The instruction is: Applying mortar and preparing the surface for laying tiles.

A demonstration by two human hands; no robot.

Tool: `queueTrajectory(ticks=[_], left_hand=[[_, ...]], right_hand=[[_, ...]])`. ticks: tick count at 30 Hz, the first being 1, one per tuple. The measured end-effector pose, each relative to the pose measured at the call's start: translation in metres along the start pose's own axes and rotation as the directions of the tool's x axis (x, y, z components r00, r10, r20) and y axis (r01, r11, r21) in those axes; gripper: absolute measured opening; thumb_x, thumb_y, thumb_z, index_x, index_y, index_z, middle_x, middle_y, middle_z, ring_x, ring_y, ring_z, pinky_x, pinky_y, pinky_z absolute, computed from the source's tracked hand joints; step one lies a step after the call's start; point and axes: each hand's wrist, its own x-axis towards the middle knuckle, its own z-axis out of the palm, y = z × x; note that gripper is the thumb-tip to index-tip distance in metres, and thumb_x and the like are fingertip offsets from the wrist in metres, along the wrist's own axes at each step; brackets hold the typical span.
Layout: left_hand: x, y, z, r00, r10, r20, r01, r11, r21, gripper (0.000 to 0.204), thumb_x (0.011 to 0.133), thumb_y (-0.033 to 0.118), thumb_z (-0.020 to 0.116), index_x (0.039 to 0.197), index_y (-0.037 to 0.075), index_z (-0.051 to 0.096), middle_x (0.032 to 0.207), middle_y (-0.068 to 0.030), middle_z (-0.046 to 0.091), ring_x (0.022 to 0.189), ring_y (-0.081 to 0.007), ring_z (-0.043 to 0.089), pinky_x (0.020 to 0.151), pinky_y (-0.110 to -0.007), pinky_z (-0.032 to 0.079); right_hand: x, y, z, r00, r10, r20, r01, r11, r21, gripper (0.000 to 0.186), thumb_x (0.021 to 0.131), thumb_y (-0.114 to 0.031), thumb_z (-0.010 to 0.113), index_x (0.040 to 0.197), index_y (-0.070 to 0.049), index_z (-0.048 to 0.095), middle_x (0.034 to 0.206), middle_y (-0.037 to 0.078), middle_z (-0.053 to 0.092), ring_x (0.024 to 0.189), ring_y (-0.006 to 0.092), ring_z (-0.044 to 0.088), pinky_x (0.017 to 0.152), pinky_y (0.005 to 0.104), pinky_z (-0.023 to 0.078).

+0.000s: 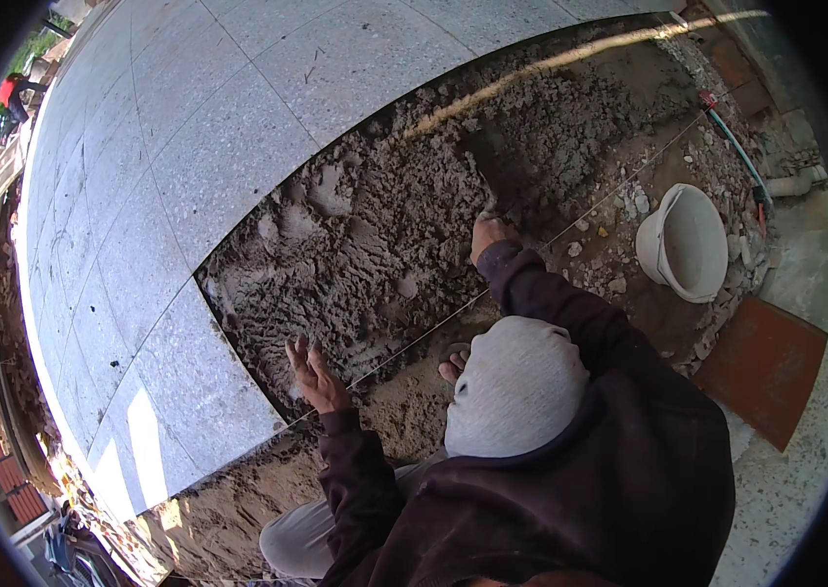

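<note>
Wet grey mortar [365,254] lies spread in a rough, lumpy bed beside pale speckled floor tiles [208,127]. My right hand [492,238] is closed around the handle of a trowel [488,200], at a dark hollow in the mortar; its blade is hard to make out against the mortar. My left hand [316,378] is open with fingers apart, over the mortar's near edge by the tile corner, holding nothing. A taut string [443,321] runs across between my hands and body. Toes [453,366] show beside my knee in light grey cloth [516,391].
A white bucket [650,247] stands on rubble at the right, near a reddish-brown square tile [764,370]. Behind it are a pale blue hose [737,147] and a pipe end [795,184]. Far left, a person in red [11,90] bends beyond the tiled floor.
</note>
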Motion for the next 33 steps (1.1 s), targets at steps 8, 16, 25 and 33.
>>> queueTrajectory(ticks=[8, 16, 25, 33], left_hand=[[0.003, 0.0, 0.006, 0.999, -0.002, 0.047, 0.0, 0.999, 0.033, 0.054, 0.092, 0.029, 0.039, 0.134, 0.001, 0.019, 0.129, -0.017, 0.038, 0.111, -0.0262, 0.046, 0.092, -0.034, 0.037], [-0.019, -0.004, -0.023, 0.998, -0.068, -0.013, 0.068, 0.998, 0.009, 0.058, 0.091, 0.029, 0.042, 0.134, 0.0, 0.018, 0.129, -0.0162, 0.037, 0.11, -0.0246, 0.047, 0.09, -0.033, 0.04], [-0.016, -0.006, 0.009, 0.997, -0.054, 0.06, 0.054, 0.998, -0.007, 0.056, 0.091, 0.031, 0.04, 0.133, -0.001, 0.023, 0.127, -0.016, 0.04, 0.112, -0.0248, 0.046, 0.091, -0.033, 0.039], [-0.028, -0.02, 0.04, 0.982, -0.141, 0.123, 0.133, 0.989, 0.071, 0.054, 0.092, 0.031, 0.038, 0.129, -0.006, 0.027, 0.131, -0.0192, 0.035, 0.121, -0.0249, 0.036, 0.099, -0.03, 0.028]], right_hand=[[-0.014, 0.009, 0.012, 0.946, -0.27, -0.18, 0.286, 0.956, 0.071, 0.032, 0.076, -0.016, 0.056, 0.101, -0.001, 0.045, 0.098, 0.02, 0.056, 0.084, 0.0362, 0.057, 0.071, 0.0426, 0.048], [0.112, 0.018, -0.074, 0.969, -0.093, -0.228, 0.146, 0.963, 0.227, 0.034, 0.078, -0.019, 0.058, 0.106, -0.001, 0.048, 0.097, 0.019, 0.057, 0.093, 0.0345, 0.055, 0.079, 0.0413, 0.046], [0.017, -0.049, -0.02, 0.948, -0.316, -0.046, 0.307, 0.941, -0.139, 0.031, 0.076, -0.006, 0.051, 0.106, 0.003, 0.047, 0.098, 0.02, 0.058, 0.095, 0.0343, 0.056, 0.079, 0.0407, 0.046], [-0.052, -0.083, 0.028, 0.89, -0.452, -0.058, 0.415, 0.856, -0.308, 0.026, 0.078, -0.015, 0.051, 0.099, 0.0, 0.046, 0.1, 0.017, 0.056, 0.084, 0.0319, 0.06, 0.072, 0.0414, 0.048]])
